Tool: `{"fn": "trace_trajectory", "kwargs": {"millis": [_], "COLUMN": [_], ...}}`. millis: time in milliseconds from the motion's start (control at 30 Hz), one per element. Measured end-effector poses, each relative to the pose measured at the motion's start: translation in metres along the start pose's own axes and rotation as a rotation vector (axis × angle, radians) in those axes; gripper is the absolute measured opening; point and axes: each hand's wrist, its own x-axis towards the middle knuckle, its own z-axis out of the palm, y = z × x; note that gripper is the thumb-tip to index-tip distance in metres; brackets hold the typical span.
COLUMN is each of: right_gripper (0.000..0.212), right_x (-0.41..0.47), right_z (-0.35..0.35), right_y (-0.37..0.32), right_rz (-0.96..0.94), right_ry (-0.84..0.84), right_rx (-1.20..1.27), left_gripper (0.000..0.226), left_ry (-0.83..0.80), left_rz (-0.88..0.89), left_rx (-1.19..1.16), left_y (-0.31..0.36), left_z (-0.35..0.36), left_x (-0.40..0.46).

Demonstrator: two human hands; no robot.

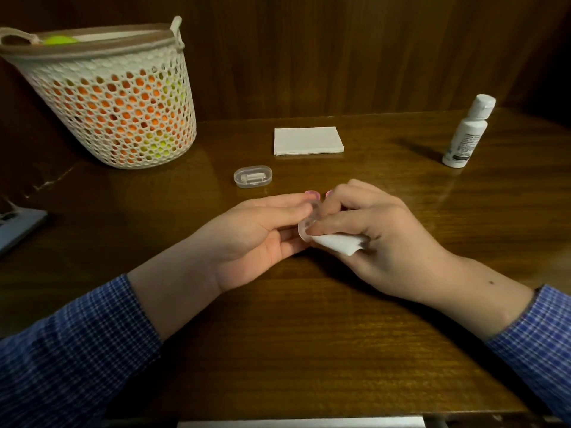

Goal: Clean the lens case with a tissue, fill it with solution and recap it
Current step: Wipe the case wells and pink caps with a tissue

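Head view shows wiping underway: left hand (262,230) pinches the lens case (306,227) at centre, right hand (386,236) grips a tissue (336,244) against it, solution bottle (468,135) at two o'clock untouched.

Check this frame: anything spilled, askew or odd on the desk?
Nothing stands out. The bottle stands capped, the tissues are stacked square, and both hands hold the case, wiping it with a tissue.
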Motion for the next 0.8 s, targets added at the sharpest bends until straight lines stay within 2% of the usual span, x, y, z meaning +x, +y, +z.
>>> {"fn": "trace_trajectory", "kwargs": {"millis": [133, 233, 300, 400, 467, 567, 667, 800], "right_gripper": [0.02, 0.017, 0.018, 0.014, 0.014, 0.015, 0.017, 0.019], "right_x": [0.002, 0.002, 0.003, 0.006, 0.007, 0.007, 0.008, 0.009], "right_z": [-0.002, -0.007, -0.013, -0.02, -0.019, -0.014, -0.012, -0.01], "right_y": [-0.001, -0.004, -0.006, -0.002, 0.003, 0.004, 0.0, -0.004], "right_rz": [-0.004, 0.029, 0.08, 0.273, 0.456, 0.581, 0.56, 0.536], "right_ry": [-0.039, -0.014, 0.07, 0.245, 0.293, 0.254, 0.203, 0.134], "right_rx": [-0.018, 0.134, 0.261, 0.372, 0.401, 0.424, 0.424, 0.426], "left_gripper": [0.057, 0.055, 0.052, 0.04, 0.033, 0.025, 0.025, 0.037], "left_ry": [-0.019, -0.05, -0.048, -0.006, 0.002, -0.036, -0.038, -0.058], "left_rz": [-0.002, 0.003, 0.031, 0.08, 0.101, 0.103, 0.096, 0.048], "left_rx": [0.029, 0.018, -0.042, -0.09, -0.058, 0.022, 0.068, 0.065], "left_y": [0.002, 0.006, 0.009, 0.014, 0.014, 0.011, 0.008, 0.008], "left_z": [0.0, 0.0, -0.002, -0.007, -0.009, -0.008, -0.006, -0.007], "left_x": [0.0, -0.002, -0.004, -0.004, -0.004, -0.004, -0.003, -0.002]}}
